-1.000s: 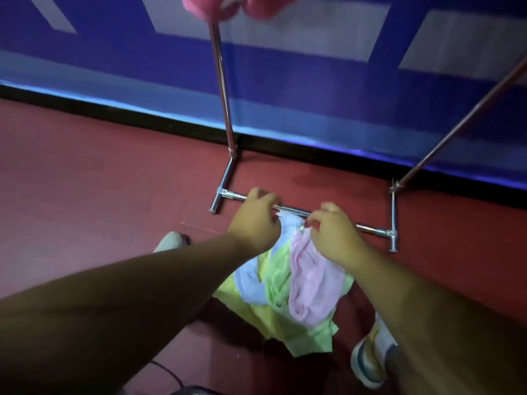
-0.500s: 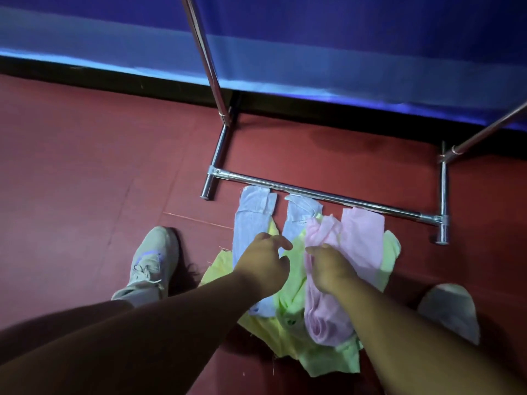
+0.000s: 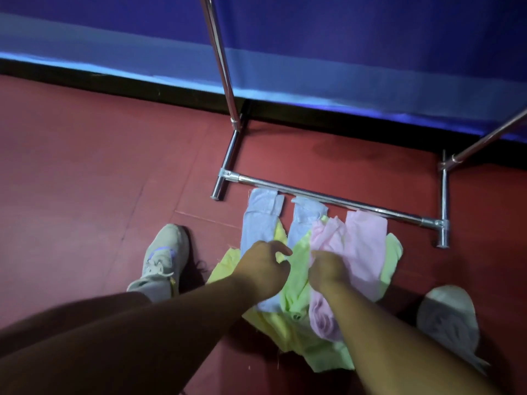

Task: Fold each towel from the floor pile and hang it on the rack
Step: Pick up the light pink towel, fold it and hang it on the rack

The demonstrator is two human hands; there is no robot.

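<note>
Both hands down in the towel pile (image 3: pixel 296 317) on the red floor (image 3: pixel 85 195).

Right hand (image 3: pixel 328 270) pinches the pink towel (image 3: pixel 362 252); left hand (image 3: pixel 265 270) hovers, fingers loosely curled, holding nothing, just before the rack (image 3: pixel 336 199) base bar.

- Your left hand (image 3: pixel 263 269) reaches down, arm straight, fingers loosely curled, pinching nothing visible
- Your right hand (image 3: pixel 328 269) sits just beside it, fingers curled and hidden underneath
</note>
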